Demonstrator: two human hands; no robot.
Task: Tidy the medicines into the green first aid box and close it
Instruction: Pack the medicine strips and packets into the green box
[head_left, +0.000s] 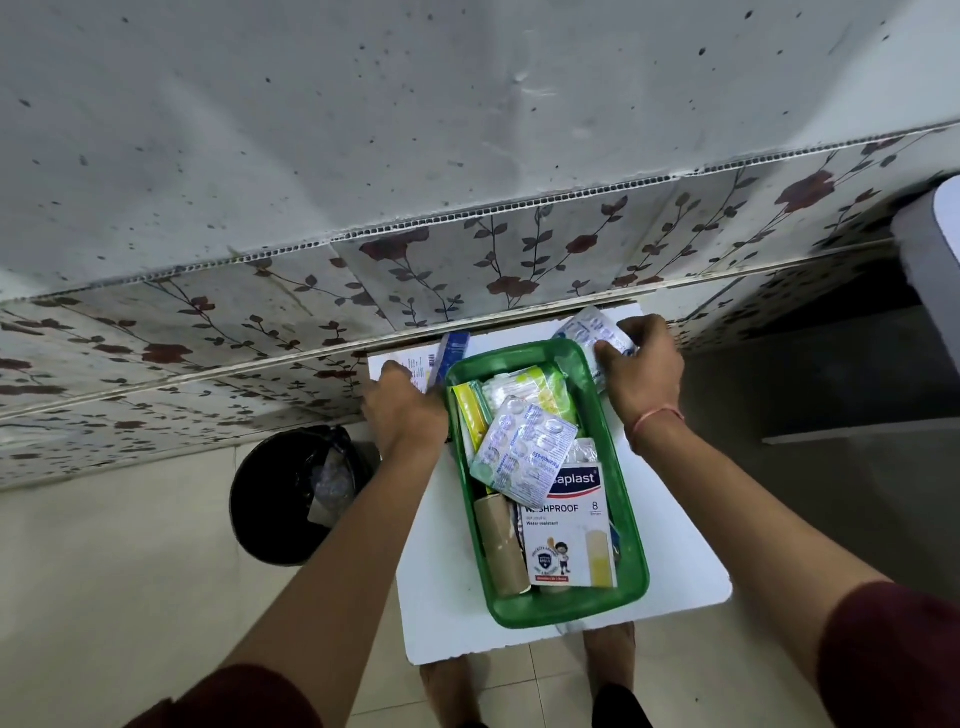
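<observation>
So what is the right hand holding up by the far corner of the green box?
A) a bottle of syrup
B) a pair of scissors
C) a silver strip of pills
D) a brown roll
C: the right hand has its fingers closed on a silver, blue-printed pill strip just past the far right corner of the green box; the brown roll lies inside the box.
</observation>
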